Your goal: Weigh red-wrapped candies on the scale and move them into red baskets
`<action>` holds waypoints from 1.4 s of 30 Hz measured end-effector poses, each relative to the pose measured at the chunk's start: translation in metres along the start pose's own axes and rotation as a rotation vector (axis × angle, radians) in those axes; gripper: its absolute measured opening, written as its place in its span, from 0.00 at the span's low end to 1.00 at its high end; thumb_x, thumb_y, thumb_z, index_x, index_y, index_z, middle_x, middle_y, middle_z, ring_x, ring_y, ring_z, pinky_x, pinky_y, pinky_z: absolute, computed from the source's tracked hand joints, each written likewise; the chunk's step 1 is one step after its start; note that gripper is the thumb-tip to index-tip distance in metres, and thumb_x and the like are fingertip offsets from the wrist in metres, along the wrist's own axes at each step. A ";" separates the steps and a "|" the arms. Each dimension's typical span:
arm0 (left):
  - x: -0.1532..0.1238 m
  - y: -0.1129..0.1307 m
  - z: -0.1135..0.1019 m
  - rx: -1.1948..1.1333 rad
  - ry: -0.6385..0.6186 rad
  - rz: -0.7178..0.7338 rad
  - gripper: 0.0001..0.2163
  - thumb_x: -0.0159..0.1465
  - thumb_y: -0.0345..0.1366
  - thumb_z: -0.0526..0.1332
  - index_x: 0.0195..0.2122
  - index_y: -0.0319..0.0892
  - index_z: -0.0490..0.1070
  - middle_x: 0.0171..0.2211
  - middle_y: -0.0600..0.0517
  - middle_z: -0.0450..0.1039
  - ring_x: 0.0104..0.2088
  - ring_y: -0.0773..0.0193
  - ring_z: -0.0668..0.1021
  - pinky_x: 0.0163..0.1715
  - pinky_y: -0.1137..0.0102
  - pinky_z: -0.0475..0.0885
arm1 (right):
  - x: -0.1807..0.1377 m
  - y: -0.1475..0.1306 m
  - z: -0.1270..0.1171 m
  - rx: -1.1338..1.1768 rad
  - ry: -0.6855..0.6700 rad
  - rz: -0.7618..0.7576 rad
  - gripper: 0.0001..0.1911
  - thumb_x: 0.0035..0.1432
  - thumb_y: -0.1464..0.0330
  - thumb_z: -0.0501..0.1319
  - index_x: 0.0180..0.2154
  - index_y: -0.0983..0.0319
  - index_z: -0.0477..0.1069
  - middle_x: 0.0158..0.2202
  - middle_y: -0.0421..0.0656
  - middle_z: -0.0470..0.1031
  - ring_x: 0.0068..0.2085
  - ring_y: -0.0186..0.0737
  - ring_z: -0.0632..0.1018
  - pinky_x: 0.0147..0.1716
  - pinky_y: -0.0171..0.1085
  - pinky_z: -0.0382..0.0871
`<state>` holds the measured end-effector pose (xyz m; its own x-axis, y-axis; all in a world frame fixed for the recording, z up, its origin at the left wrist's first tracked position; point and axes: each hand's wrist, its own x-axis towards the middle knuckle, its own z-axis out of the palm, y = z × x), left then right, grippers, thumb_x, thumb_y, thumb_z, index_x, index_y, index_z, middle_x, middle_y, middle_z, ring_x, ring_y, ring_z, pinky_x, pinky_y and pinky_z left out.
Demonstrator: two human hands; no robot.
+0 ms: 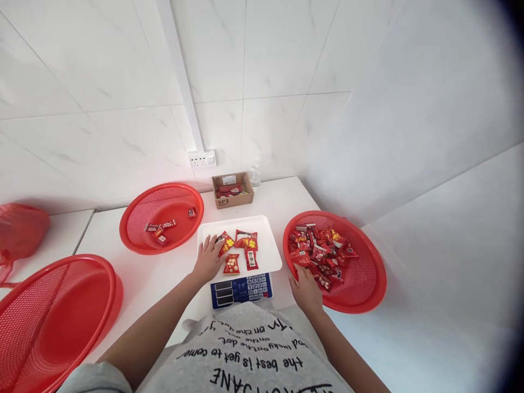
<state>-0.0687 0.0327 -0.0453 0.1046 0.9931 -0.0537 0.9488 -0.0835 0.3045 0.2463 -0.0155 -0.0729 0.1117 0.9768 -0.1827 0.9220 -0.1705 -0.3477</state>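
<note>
A white scale tray (268, 240) on a blue-faced electronic scale (241, 290) carries several red snack packets (246, 240). My left hand (208, 258) lies on the tray's left side with fingers spread, touching one packet (225, 243). My right hand (305, 290) rests on the near rim of the right red basket (368, 284), fingers curled toward the heap of red wrapped candies (319, 248); I cannot see whether it holds one.
A second red basket (139, 218) with a few candies stands at the back left, and a large red basket (49, 316) sits near left. A small cardboard box (232, 201) stands by the tiled wall under a socket (202, 160). A red bag (20, 229) lies far left.
</note>
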 end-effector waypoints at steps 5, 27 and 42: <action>-0.003 -0.022 -0.004 0.047 0.008 -0.025 0.21 0.65 0.44 0.49 0.57 0.47 0.63 0.62 0.44 0.55 0.64 0.46 0.53 0.58 0.47 0.52 | -0.001 -0.001 0.000 0.010 0.009 0.008 0.24 0.60 0.65 0.47 0.56 0.65 0.61 0.54 0.53 0.66 0.53 0.48 0.68 0.48 0.42 0.62; 0.000 0.030 0.016 -0.037 -0.052 0.158 0.34 0.60 0.52 0.53 0.64 0.44 0.47 0.66 0.41 0.43 0.65 0.46 0.46 0.58 0.44 0.45 | -0.002 -0.002 0.000 -0.013 0.010 0.005 0.24 0.60 0.66 0.47 0.56 0.64 0.60 0.52 0.52 0.69 0.53 0.47 0.69 0.48 0.41 0.61; 0.049 0.051 0.009 -0.072 -0.137 0.244 0.25 0.60 0.33 0.56 0.60 0.44 0.56 0.63 0.45 0.55 0.65 0.49 0.48 0.61 0.48 0.38 | -0.002 -0.004 0.001 -0.063 -0.011 0.025 0.25 0.61 0.66 0.46 0.58 0.66 0.58 0.53 0.54 0.67 0.53 0.49 0.69 0.47 0.41 0.62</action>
<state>-0.0124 0.0765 -0.0404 0.3708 0.9236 -0.0974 0.8679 -0.3073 0.3903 0.2421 -0.0167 -0.0722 0.1313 0.9708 -0.2006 0.9406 -0.1859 -0.2840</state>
